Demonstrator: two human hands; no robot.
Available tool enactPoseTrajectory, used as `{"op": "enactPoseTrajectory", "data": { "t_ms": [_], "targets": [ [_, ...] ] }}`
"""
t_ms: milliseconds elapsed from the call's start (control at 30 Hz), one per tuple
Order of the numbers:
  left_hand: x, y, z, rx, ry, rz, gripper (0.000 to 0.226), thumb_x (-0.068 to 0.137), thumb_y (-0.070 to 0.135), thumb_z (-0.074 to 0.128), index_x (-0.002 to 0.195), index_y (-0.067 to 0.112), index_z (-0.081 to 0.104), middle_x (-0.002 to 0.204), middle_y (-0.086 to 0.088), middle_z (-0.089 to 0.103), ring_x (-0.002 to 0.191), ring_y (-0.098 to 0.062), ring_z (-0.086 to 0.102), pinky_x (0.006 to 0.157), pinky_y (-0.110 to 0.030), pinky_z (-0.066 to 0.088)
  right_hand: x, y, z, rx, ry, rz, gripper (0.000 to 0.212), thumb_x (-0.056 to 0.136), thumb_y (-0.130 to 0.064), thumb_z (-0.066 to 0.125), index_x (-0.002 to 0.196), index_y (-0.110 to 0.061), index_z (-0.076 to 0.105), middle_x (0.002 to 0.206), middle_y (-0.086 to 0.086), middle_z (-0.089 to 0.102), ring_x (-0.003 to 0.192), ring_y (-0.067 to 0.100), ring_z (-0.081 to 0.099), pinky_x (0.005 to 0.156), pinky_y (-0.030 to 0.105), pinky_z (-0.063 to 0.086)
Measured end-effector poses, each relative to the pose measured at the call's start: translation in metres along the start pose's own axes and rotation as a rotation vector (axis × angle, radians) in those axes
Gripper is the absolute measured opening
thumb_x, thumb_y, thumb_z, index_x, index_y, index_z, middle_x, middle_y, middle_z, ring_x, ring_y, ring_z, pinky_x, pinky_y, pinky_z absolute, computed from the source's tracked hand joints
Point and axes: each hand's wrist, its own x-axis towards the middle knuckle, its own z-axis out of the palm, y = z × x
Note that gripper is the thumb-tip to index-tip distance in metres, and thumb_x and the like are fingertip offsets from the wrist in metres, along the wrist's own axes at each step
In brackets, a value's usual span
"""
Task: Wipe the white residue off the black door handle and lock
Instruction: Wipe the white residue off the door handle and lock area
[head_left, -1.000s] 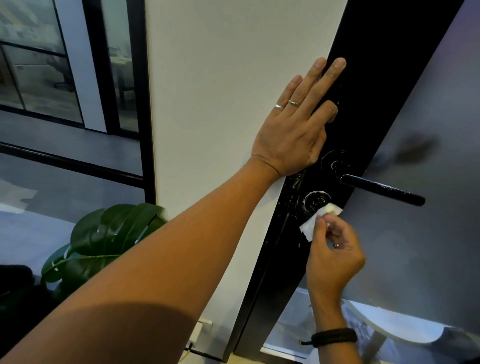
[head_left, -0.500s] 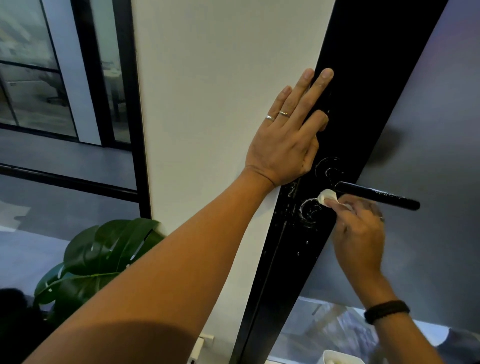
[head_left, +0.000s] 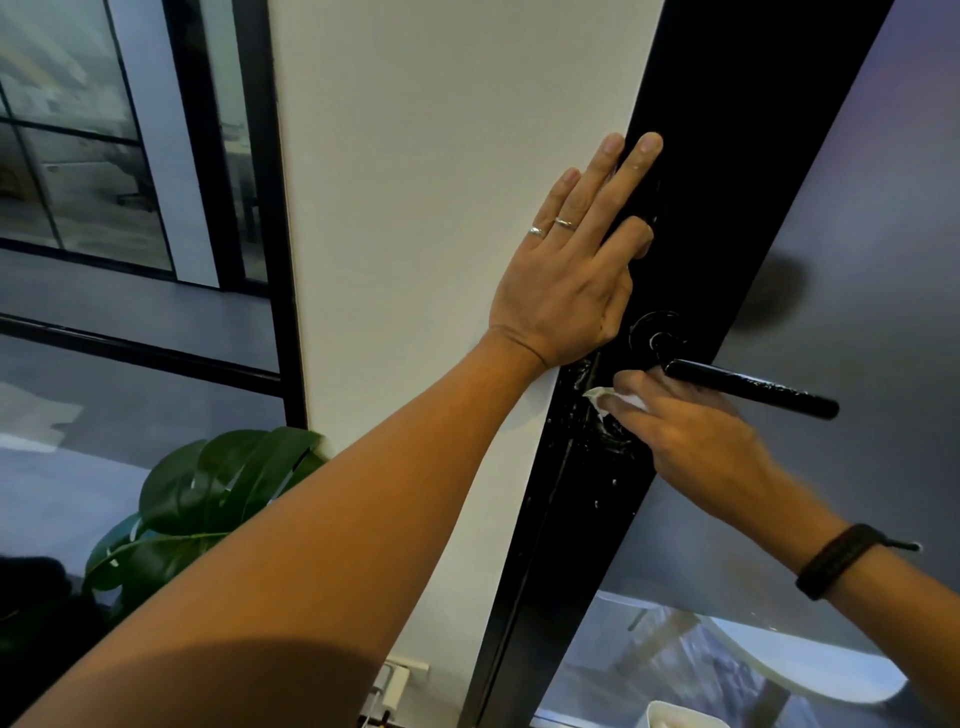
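Observation:
A black door handle sticks out to the right from a round base on the black door frame. Below it the round lock and the frame around it carry white smears and specks. My right hand pinches a small white wipe and presses it against the frame just above the lock, under the handle. My left hand lies flat with straight fingers across the white wall and the frame's edge, above the handle.
A white wall panel stands left of the frame, frosted door glass to the right. A green plant sits low at the left. A white socket is near the floor, and a white container rim shows at the bottom.
My right hand rose from below the lock to just under the handle, then slid the wipe left and slightly down onto the frame by the lock. My left hand stayed flat.

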Motion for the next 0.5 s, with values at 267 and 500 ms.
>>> {"op": "enactPoseTrajectory", "data": {
  "t_ms": [267, 500],
  "targets": [
    [-0.001, 0.0, 0.001, 0.005, -0.002, 0.008, 0.015, 0.095, 0.009, 0.058, 0.103, 0.012, 0.07, 0.165, -0.026, 0.043, 0.157, -0.046, 0.034, 0.13, -0.057, 0.028, -0.035, -0.039, 0.012, 0.439, 0.239, 0.712, 0.032, 0.091, 0.007, 0.064, 0.121, -0.001, 0.072, 0.114, 0.017, 0.067, 0.107, 0.037, 0.061, 0.088, 0.041, 0.056],
    [0.0, 0.0, 0.002, 0.008, 0.009, 0.011, 0.014, 0.095, 0.009, 0.058, 0.103, 0.012, 0.07, 0.165, -0.025, 0.043, 0.157, -0.046, 0.034, 0.131, -0.056, 0.027, -0.024, -0.158, 0.027, 0.813, 0.415, 1.04, 0.044, 0.098, -0.009, 0.06, 0.141, -0.016, 0.061, 0.126, 0.001, 0.055, 0.095, 0.024, 0.064, 0.072, 0.038, 0.063]
  ]
}}
